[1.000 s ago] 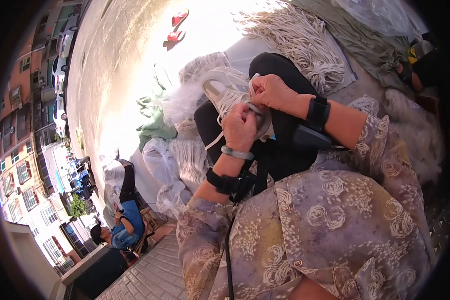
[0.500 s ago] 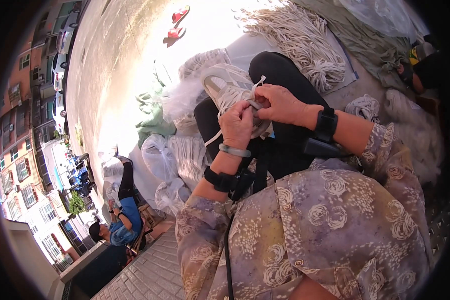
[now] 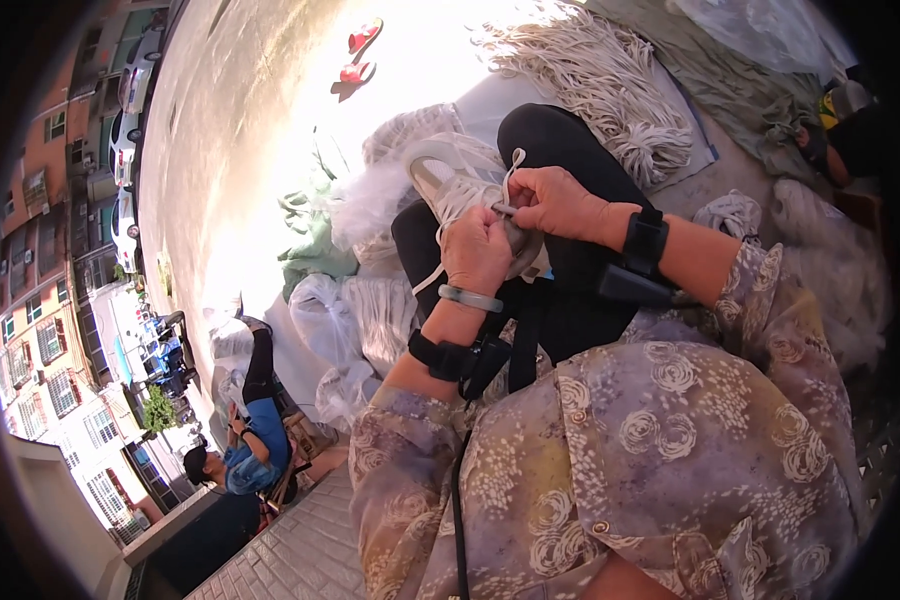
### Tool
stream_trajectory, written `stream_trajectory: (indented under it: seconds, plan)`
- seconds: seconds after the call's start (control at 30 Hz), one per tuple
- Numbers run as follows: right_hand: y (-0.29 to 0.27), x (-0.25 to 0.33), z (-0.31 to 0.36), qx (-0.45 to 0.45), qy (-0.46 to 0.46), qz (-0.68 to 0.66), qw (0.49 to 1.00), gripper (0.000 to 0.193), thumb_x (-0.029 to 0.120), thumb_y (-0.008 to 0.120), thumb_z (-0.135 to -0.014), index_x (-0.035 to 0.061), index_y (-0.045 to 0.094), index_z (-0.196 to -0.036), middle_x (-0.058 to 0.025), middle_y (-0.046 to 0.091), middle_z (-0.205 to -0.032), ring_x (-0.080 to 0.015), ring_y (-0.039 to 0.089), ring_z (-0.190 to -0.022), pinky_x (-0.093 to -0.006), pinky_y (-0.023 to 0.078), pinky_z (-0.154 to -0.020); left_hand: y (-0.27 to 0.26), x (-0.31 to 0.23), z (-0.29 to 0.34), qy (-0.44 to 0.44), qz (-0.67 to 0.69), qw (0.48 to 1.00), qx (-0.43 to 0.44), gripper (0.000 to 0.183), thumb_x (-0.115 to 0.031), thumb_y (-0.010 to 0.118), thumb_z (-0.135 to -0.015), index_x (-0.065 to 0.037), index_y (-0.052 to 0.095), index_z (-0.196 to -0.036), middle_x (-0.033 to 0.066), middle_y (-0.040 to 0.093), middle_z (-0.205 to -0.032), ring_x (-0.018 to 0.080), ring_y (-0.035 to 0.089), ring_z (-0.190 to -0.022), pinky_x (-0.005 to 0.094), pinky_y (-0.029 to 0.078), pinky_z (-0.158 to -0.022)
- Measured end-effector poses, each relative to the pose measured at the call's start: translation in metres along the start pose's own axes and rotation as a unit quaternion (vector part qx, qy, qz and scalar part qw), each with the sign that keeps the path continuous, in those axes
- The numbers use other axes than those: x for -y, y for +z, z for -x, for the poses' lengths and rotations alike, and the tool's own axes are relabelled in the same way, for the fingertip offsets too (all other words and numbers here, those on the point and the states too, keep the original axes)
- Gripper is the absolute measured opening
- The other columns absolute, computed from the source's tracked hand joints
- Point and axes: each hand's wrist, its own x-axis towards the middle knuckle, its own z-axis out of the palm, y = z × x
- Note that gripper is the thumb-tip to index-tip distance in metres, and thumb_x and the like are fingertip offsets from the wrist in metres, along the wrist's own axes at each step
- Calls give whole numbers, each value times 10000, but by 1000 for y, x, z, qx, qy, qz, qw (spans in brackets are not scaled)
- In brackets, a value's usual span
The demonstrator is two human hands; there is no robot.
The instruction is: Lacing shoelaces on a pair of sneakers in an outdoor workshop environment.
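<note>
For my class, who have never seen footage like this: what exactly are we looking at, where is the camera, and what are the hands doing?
There is no machine here. A person wears a wide fisheye camera on the head, looking down, so straight edges bend near the rim. The forearms entering from below are the person's own. The left hand and right hand both pinch a white lace on a pale sneaker resting on the black-clad leg. Around them lie a pile of cream cords, white sacks and a pair of red shoes on the sunlit pavement. Another person in blue sits lower left.
</note>
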Motion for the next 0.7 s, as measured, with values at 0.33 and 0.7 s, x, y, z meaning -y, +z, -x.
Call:
stream_trajectory:
  seconds: [0.33, 0.7]
  plan:
    - [-8, 0, 9, -29, 29, -19, 999, 337, 125, 682, -614, -9, 515, -874, -71, 564, -686, -166, 558, -637, -285, 456, -602, -72, 52, 87, -109, 9, 979, 173, 106, -119, 589, -743, -26, 558, -702, 115, 547, -551, 279, 568, -555, 362, 432, -540]
    - [-12, 6, 0, -17, 127, -128, 984, 161, 90, 581, -793, 9, 523, -919, -35, 576, -692, -106, 543, -520, -235, 469, -479, -49, 54, 52, 134, -105, 978, -117, 187, -104, 623, -687, -81, 596, -871, 81, 551, -937, 272, 538, -829, 376, 413, -711]
